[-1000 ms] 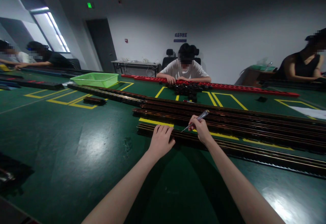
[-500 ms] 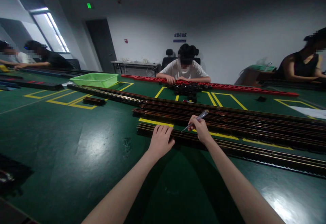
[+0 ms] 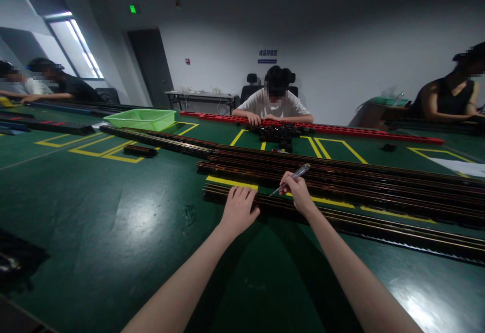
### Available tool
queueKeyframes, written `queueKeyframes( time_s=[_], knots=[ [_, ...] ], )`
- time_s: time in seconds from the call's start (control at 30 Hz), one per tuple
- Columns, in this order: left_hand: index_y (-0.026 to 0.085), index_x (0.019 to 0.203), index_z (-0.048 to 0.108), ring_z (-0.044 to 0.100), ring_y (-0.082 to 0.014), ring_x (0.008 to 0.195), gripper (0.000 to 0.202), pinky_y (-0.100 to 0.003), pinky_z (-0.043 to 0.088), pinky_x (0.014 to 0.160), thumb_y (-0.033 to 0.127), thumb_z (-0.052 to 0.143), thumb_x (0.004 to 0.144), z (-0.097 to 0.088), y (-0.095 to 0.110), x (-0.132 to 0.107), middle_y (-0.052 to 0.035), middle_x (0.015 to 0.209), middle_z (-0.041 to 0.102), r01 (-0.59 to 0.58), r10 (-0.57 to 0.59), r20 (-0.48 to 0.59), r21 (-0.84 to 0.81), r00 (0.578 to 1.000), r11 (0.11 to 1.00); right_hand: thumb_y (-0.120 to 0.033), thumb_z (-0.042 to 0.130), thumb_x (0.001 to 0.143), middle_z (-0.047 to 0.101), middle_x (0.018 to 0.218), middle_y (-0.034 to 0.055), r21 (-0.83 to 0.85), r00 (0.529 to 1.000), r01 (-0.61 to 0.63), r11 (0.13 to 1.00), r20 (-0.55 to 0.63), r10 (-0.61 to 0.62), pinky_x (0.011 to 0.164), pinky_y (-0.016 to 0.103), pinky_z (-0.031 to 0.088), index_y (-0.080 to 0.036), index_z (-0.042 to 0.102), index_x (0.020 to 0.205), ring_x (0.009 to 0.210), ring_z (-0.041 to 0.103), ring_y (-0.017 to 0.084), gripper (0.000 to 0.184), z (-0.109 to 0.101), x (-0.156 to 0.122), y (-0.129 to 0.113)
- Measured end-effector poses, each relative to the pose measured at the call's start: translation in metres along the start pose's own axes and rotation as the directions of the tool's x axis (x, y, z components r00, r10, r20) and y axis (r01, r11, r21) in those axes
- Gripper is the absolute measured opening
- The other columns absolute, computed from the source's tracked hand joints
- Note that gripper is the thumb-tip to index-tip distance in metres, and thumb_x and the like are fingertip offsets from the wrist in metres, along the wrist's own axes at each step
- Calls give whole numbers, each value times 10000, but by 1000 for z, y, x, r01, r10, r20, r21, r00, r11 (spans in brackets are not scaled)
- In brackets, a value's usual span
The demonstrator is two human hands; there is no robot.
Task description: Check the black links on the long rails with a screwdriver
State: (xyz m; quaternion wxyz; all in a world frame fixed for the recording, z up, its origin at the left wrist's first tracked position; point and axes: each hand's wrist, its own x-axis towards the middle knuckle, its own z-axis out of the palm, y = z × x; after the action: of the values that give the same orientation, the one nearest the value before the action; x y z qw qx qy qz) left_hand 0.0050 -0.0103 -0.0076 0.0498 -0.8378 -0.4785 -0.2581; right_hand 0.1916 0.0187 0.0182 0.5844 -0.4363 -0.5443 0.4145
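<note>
My right hand (image 3: 298, 191) pinches a slim clear-handled screwdriver (image 3: 291, 178), its tip pointing down-left at the nearest long dark rail (image 3: 379, 224) on the green table (image 3: 113, 222). My left hand (image 3: 238, 210) lies on the left end of that same rail, fingers curled over its top. More long dark rails (image 3: 341, 171) with coppery stripes lie side by side just beyond both hands.
A green plastic basket (image 3: 142, 118) stands at the back left. A person in a white shirt (image 3: 273, 103) sits opposite, hands at a long red strip (image 3: 341, 129) and a pile of small black parts (image 3: 280, 133). Other people sit far left and far right. Yellow tape marks the table.
</note>
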Motion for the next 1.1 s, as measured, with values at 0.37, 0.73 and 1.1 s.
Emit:
queueKeyframes(
  time_s=[0.37, 0.73, 1.1],
  knots=[
    [170, 1111, 551, 512, -214, 1074, 309, -418, 299, 1031, 283, 501, 827, 3, -1, 0, -61, 1121, 605, -15, 16, -15, 22, 1000, 1000, -246, 524, 650, 437, 407, -53, 5, 1000, -6, 1000, -11, 6, 422, 205, 392, -185, 495, 508, 388, 466, 86, 156, 2, 0, -2],
    [167, 1115, 553, 510, -211, 1083, 307, -414, 298, 1031, 284, 487, 839, 2, -1, 0, -62, 1134, 603, -6, 6, -4, 12, 1000, 1000, -248, 523, 663, 440, 414, -54, -5, 1000, -6, 1000, -6, 6, 426, 201, 402, -184, 497, 516, 396, 470, 86, 162, 1, 0, -3],
    [159, 1087, 565, 517, -209, 1057, 275, -403, 311, 1009, 273, 473, 854, 3, 0, 1, -58, 1109, 613, -4, 5, -19, 28, 1000, 1000, -249, 520, 662, 439, 411, -55, -26, 1000, 10, 1000, -6, -10, 434, 211, 408, -186, 495, 519, 397, 473, 91, 159, 2, -1, -4]
  ],
)
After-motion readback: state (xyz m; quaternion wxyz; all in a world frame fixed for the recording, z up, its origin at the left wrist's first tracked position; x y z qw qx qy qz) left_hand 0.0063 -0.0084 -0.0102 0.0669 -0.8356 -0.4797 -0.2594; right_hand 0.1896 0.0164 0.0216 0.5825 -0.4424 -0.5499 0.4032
